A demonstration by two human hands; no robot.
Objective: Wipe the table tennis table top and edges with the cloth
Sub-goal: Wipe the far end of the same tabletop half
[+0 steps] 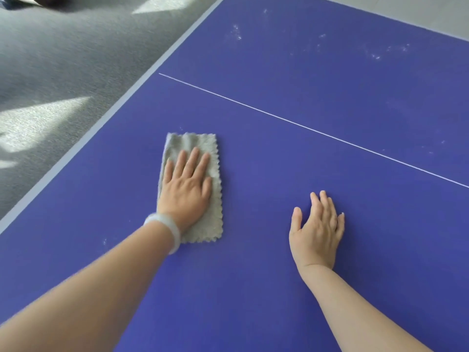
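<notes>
While the left hand [186,188] lies flat on the cloth [193,184], its fingers reach forward straight and slightly spread, pressing the fabric down onto the table top [279,153] without curling round it. The left forearm stretches in from the lower left corner, with a pale bangle [165,231] round the wrist, just at the cloth's near edge. The right hand [317,232] rests palm down on the bare blue surface, well apart from the cloth and to its right; its fingers are straight and close together, the thumb held out to the side, and it holds nothing.

The cloth sits on the near half of the table, closer to the left edge [96,130] than to the thin white line [304,127] that runs slantwise across the surface beyond both hands. Past that line, faint whitish smudges [237,31] and specks dot the far part of the top. Beyond the left edge lies a grey carpeted floor [63,59] with bright patches of sunlight on it.

The cloth is a grey, soft-looking rectangle, folded or doubled, with zigzag-cut edges and a few wrinkles near its far end. The table top is a smooth, matte blue-violet sheet bordered by a paler grey-blue strip along its left edge.
</notes>
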